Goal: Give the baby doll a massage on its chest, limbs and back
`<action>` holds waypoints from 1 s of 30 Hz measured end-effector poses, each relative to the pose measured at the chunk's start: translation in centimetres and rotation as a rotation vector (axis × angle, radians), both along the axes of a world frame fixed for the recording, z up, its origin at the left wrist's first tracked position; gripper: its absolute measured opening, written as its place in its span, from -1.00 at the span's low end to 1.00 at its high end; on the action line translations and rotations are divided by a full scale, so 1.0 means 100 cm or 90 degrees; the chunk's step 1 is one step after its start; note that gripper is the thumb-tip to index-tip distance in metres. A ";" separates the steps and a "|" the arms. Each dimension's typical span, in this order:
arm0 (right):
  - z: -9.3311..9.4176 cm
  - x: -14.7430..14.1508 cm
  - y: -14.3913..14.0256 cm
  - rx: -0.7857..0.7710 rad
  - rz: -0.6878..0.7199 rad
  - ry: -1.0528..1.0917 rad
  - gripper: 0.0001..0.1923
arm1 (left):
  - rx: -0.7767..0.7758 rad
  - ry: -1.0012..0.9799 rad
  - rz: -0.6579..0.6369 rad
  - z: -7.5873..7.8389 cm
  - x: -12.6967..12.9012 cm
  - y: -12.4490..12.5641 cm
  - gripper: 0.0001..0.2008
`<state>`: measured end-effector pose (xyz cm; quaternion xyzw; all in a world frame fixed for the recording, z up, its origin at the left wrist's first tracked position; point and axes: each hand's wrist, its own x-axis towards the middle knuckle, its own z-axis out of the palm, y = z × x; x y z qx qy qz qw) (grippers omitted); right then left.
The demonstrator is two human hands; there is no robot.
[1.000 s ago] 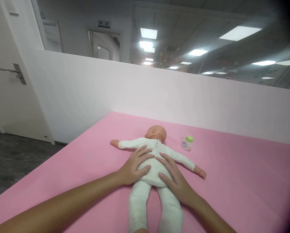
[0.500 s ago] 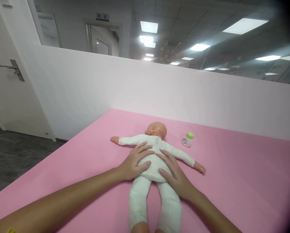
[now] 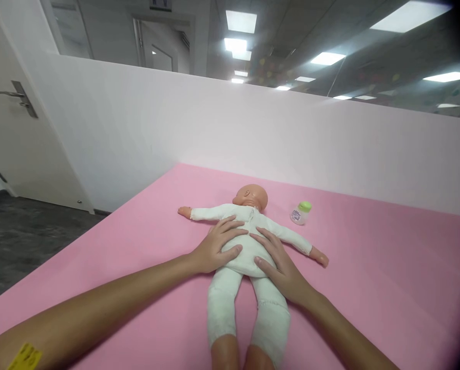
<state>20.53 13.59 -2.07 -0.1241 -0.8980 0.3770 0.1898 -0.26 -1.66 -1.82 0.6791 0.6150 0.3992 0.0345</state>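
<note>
A baby doll (image 3: 245, 262) with a white cloth body lies face down on a pink surface (image 3: 145, 318), its head turned to the left and its arms spread wide. Flat on the left side of its back rests my left hand (image 3: 216, 246), fingers stretched out. My right hand (image 3: 280, 264) lies on the right side of the back, fingers spread as well. Both thumbs point inward, apart from each other. Beyond the doll's right-hand arm stands a small clear bottle (image 3: 300, 214) with a green cap, touched by neither hand.
A low white wall (image 3: 291, 139) borders the far edge of the pink surface, with glass above it. To the left are a door (image 3: 25, 128) with a metal handle and a dark floor (image 3: 14, 236). A yellow tag (image 3: 25, 356) shows by my left forearm.
The view has tilted down slightly, so everything sits a little higher in the picture and more of the yellow tag shows. Both hands stay on the doll's back in nearly the same place.
</note>
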 end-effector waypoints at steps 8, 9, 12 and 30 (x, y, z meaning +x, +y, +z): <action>0.002 0.002 0.000 0.007 0.000 -0.003 -0.43 | 0.003 -0.008 -0.007 0.000 0.000 0.002 -0.56; 0.002 0.002 0.000 0.008 0.000 -0.002 -0.44 | 0.003 -0.006 -0.007 0.000 0.000 0.002 -0.56; 0.001 0.002 0.000 0.005 0.000 0.002 -0.43 | 0.002 -0.003 -0.007 -0.001 -0.001 0.002 -0.55; 0.003 0.002 0.000 0.004 0.001 -0.003 -0.44 | 0.003 0.001 -0.004 0.000 0.000 0.002 -0.56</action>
